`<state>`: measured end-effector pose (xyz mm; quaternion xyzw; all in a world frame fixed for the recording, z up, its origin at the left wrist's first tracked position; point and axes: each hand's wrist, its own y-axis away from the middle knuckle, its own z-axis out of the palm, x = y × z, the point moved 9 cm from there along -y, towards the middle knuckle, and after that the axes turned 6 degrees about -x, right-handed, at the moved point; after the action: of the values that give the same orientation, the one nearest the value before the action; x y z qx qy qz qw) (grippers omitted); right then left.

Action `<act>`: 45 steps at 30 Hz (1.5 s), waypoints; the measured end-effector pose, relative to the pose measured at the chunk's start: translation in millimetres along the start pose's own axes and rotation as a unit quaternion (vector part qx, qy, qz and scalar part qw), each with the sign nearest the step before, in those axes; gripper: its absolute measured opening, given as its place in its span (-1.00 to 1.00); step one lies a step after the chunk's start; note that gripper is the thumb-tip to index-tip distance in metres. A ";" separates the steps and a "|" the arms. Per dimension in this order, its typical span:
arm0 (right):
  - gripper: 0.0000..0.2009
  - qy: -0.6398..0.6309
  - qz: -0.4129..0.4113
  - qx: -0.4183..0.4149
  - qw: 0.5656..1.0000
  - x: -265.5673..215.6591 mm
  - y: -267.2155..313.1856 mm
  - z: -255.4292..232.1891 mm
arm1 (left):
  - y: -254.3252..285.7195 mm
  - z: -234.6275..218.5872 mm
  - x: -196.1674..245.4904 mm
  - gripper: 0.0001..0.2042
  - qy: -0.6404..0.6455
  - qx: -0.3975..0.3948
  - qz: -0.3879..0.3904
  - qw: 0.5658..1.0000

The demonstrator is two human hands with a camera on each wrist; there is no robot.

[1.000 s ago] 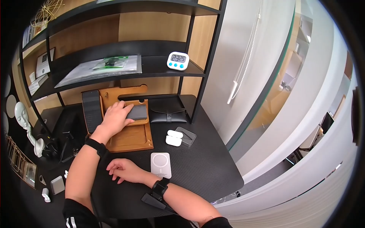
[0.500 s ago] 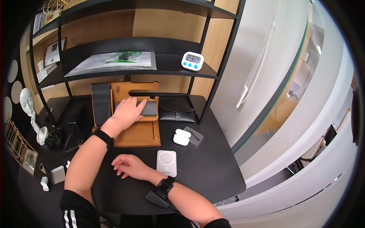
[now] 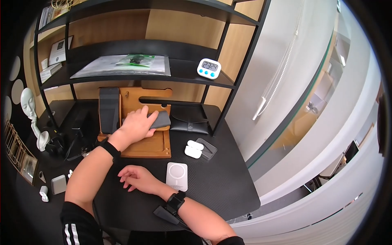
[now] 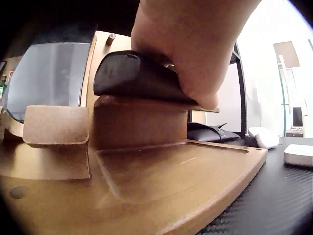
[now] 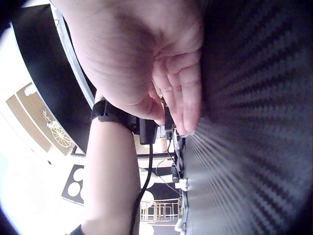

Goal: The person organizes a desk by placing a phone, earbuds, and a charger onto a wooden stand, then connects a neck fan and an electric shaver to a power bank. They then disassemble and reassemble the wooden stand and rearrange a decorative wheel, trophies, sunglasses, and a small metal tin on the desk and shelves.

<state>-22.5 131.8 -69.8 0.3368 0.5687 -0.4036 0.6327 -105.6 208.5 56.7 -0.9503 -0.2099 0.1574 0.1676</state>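
Observation:
My left hand grips a dark grey glasses case at the ledge of a wooden desk stand. In the left wrist view the case lies tilted along the ledge's top, its far part hidden behind the hand. A dark phone leans upright on the stand's left side. My right hand rests low over the black desk in front of the stand, its fingers loosely bent and holding nothing. Just right of it lies a white magnetic power bank with a ring on its face.
An open white earbud case sits beside a clear small box. Behind are a black pouch and a shelf rack with a white timer. At left stand a white face sculpture and a gold wire rack.
The glasses case, flat on the ledge before, has turned and tilted in my left hand, its right end coming forward. The right hand stays put. The head view has shifted.

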 end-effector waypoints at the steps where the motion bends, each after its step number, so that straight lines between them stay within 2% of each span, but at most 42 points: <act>1: -0.79 -0.010 -0.010 0.009 1.000 -1.0 -0.3 -0.7 | 1.8 -1.8 2.3 -0.43 0.000 0.009 0.005 1.000; 3: -0.78 -0.024 -0.017 0.019 0.999 1.7 0.5 -2.7 | 8.3 -7.3 12.2 -0.40 -0.028 0.020 0.020 0.999; 5: -0.75 -0.043 -0.037 0.031 0.998 -6.1 0.7 -3.8 | 19.2 -23.5 17.3 -0.36 0.011 0.076 0.020 0.997; 7: -0.68 -0.110 -0.006 0.100 0.989 -4.6 5.8 -12.5 | 33.8 -43.5 23.2 -0.32 0.041 0.102 0.018 0.994; 11: -0.46 -0.110 -0.040 0.121 0.986 -14.5 10.7 -15.2 | 66.4 -72.9 34.7 -0.35 0.062 0.074 0.018 0.995; 13: -0.40 -0.083 -0.061 0.119 0.988 -19.3 12.0 -12.8 | 81.0 -73.0 22.3 -0.39 0.253 0.043 -0.062 0.964; 14: -0.39 -0.060 -0.059 0.115 0.990 -20.3 12.0 -10.0 | 86.6 -72.8 20.2 -0.45 0.297 0.041 -0.062 0.952; 15: -0.37 -0.037 -0.058 0.111 0.991 -22.4 12.0 -6.9 | 90.9 -65.8 18.9 -0.45 0.288 0.027 -0.056 0.956; 17: -0.39 -0.038 -0.080 0.123 0.988 -23.9 13.9 -3.7 | 102.8 -44.8 0.6 -0.51 0.408 0.018 -0.123 0.905; 18: -0.42 -0.011 -0.065 0.124 0.990 -19.3 12.5 -2.7 | 108.9 -39.0 0.5 -0.56 0.480 -0.005 -0.151 0.864; 21: -0.46 0.023 -0.064 0.124 0.990 -24.8 13.5 -2.2 | 121.2 -17.3 -14.3 -0.58 0.567 -0.010 -0.172 0.805; 22: -0.46 -0.001 -0.048 0.127 0.991 -21.7 13.5 -4.1 | 123.8 -17.7 -17.4 -0.58 0.563 -0.014 -0.171 0.808; 24: -0.47 -0.033 -0.036 0.148 0.988 -23.6 18.2 -5.9 | 132.0 -16.2 -23.2 -0.58 0.623 -0.011 -0.204 0.755; 27: -0.46 -0.026 -0.023 0.140 0.990 -18.1 13.0 -8.3 | 137.7 -1.2 -24.8 -0.57 0.652 -0.026 -0.187 0.734; 28: -0.47 -0.021 -0.045 0.152 0.987 -16.7 11.7 -10.4 | 139.4 5.4 -23.0 -0.55 0.648 -0.033 -0.189 0.737; 31: -0.49 -0.028 -0.046 0.149 0.987 -12.7 9.3 -12.4 | 139.7 1.6 -12.5 -0.50 0.621 -0.043 -0.168 0.764; 37: -0.53 -0.025 -0.038 0.149 0.988 -17.4 12.4 -12.4 | 142.0 13.7 -18.2 -0.55 0.640 -0.029 -0.147 0.753; 38: -0.53 -0.034 -0.037 0.149 0.987 -19.8 13.3 -11.9 | 142.2 16.3 -16.6 -0.57 0.682 -0.032 -0.155 0.714; 39: -0.53 -0.043 -0.035 0.151 0.987 -21.3 14.1 -11.7 | 142.3 17.5 -17.9 -0.57 0.684 -0.030 -0.156 0.711; 40: -0.53 -0.031 -0.057 0.157 0.985 -26.1 15.3 -12.6 | 143.1 20.6 -18.7 -0.56 0.675 -0.043 -0.160 0.719; 42: -0.53 -0.032 -0.050 0.158 0.986 -22.5 14.5 -12.9 | 143.3 21.8 -16.7 -0.53 0.665 -0.061 -0.157 0.728; 45: -0.51 -0.031 -0.042 0.158 0.986 -21.0 15.2 -13.9 | 141.9 19.5 -12.0 -0.48 0.658 -0.047 -0.130 0.740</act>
<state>-15.7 153.7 -51.2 0.3958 0.4914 -0.5248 0.5714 -74.0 86.6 -12.6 -0.7875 -0.1763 -0.5404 0.2383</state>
